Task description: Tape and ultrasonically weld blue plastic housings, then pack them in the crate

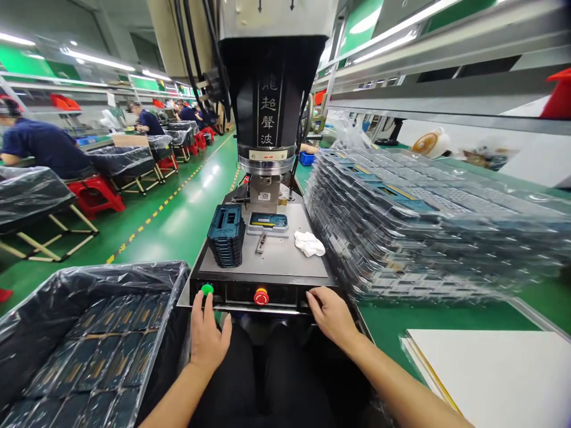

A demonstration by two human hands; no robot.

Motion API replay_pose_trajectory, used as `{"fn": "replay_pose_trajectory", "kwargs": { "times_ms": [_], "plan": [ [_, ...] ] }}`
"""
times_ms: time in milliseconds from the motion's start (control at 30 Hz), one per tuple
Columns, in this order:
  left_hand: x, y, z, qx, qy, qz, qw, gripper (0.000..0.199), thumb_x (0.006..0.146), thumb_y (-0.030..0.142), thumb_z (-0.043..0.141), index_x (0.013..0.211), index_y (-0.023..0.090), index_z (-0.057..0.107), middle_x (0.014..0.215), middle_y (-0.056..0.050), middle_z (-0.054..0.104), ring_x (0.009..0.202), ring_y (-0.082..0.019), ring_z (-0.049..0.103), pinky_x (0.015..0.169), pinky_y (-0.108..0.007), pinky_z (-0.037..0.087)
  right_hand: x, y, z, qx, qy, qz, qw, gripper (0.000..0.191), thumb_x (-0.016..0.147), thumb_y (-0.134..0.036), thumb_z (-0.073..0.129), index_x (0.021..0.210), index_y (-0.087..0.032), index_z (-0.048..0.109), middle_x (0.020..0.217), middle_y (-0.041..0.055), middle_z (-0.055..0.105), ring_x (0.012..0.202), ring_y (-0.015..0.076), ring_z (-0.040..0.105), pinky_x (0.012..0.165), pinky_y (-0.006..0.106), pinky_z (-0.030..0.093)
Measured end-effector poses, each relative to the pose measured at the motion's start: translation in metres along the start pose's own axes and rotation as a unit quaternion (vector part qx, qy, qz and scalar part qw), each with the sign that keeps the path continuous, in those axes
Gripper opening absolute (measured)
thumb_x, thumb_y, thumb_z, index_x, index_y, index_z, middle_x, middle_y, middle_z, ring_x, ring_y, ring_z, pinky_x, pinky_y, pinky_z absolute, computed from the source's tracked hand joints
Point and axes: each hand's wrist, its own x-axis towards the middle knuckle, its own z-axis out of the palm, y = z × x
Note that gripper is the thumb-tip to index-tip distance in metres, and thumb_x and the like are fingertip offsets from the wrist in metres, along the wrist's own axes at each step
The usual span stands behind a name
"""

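Note:
My left hand [209, 339] is at the left end of the press's front panel, fingers stretched and apart, fingertips on the green button [207, 289]. At the panel's right end, my right hand [332, 315] rests with bent fingers and thumb apart; what lies beneath its fingertips is hidden. Between the hands sits a red stop button [261, 296]. On the metal plate [285, 261] stands a stack of dark teal plastic frames [226, 235]. Behind it, under the press head [266, 119], one teal part [268, 220] lies in a light fixture [267, 232].
A small metal piece [261, 243] and a white cloth [309, 244] lie on the plate. At right rise stacked clear trays [428, 220], with white sheets [495, 374] nearer. A plastic-lined bin [167, 270] of teal parts stands at left. Co-workers [42, 145] sit beyond the aisle.

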Motion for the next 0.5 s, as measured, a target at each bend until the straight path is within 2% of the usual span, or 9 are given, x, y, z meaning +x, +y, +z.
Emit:
{"fn": "replay_pose_trajectory", "kwargs": {
  "times_ms": [100,167,300,400,500],
  "plan": [
    [0.010,0.004,0.008,0.052,-0.062,0.018,0.997,0.072,0.087,0.032,0.049,0.148,0.006,0.020,0.154,-0.022,0.016,0.145,-0.035,0.011,0.117,-0.052,0.023,-0.001,0.004,0.006,0.011,0.021,-0.019,1.000,0.027,0.095,-0.030,0.042,0.076,-0.019,0.058,0.072,0.0039,0.061,0.070,0.0174,0.059,0.068,0.028,0.045],
    [0.012,0.007,0.010,0.076,-0.090,0.009,0.993,0.073,0.087,0.033,0.049,0.148,0.005,0.021,0.156,-0.021,0.011,0.146,-0.034,0.006,0.118,-0.051,0.022,-0.001,0.003,0.006,0.014,0.018,-0.026,0.999,0.026,0.095,-0.030,0.043,0.079,-0.020,0.059,0.074,0.0040,0.062,0.071,0.0178,0.059,0.068,0.029,0.046],
    [0.007,0.014,0.005,0.060,-0.089,-0.024,0.994,0.067,0.087,0.035,0.048,0.144,0.005,0.031,0.156,-0.019,0.013,0.146,-0.031,0.011,0.118,-0.048,0.024,-0.002,0.002,0.002,0.029,0.021,-0.036,0.999,0.029,0.095,-0.035,0.044,0.077,-0.020,0.061,0.073,0.0037,0.063,0.072,0.0178,0.061,0.068,0.029,0.047],
    [-0.022,0.009,-0.003,0.015,-0.113,-0.068,0.991,0.061,0.090,0.036,0.043,0.142,0.005,0.036,0.153,-0.019,0.022,0.144,-0.027,0.023,0.116,-0.043,0.029,-0.003,0.002,0.001,0.064,0.044,-0.054,0.995,0.029,0.095,-0.037,0.046,0.079,-0.021,0.064,0.072,0.0022,0.065,0.068,0.0163,0.063,0.067,0.028,0.048],
    [-0.080,-0.014,-0.014,0.021,-0.201,-0.163,0.966,0.062,0.090,0.041,0.039,0.142,0.007,0.038,0.152,-0.018,0.030,0.142,-0.026,0.030,0.116,-0.041,0.030,-0.004,0.004,0.002,0.094,0.060,-0.074,0.991,0.028,0.092,-0.043,0.050,0.081,-0.023,0.066,0.074,0.0013,0.068,0.066,0.0162,0.065,0.064,0.027,0.050]
  ]
}}
